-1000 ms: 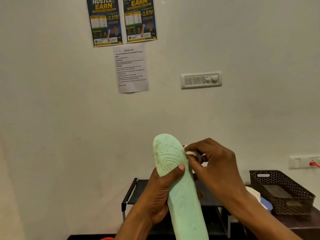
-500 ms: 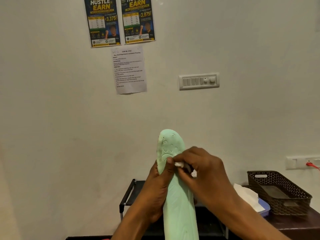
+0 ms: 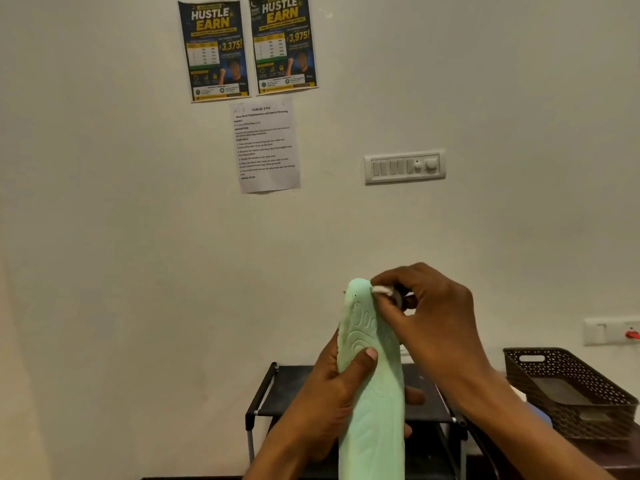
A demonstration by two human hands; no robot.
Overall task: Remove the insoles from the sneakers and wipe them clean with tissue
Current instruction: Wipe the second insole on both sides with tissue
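Items on view, by count: one green insole (image 3: pixel 372 393); one tissue wad (image 3: pixel 382 290); two hands, left hand (image 3: pixel 332 400) and right hand (image 3: pixel 433 320); two posters (image 3: pixel 214 50) (image 3: pixel 284 43); one printed sheet (image 3: pixel 266 145); one switch panel (image 3: pixel 404 167); one wall socket (image 3: pixel 611 330); one brown basket (image 3: pixel 588 424); one black rack (image 3: pixel 284 389).

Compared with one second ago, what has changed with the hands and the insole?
The right hand, pinching the white tissue, slid down the green insole to its middle, then back up to its toe end. The left hand grips the insole with the toe end up, as before.
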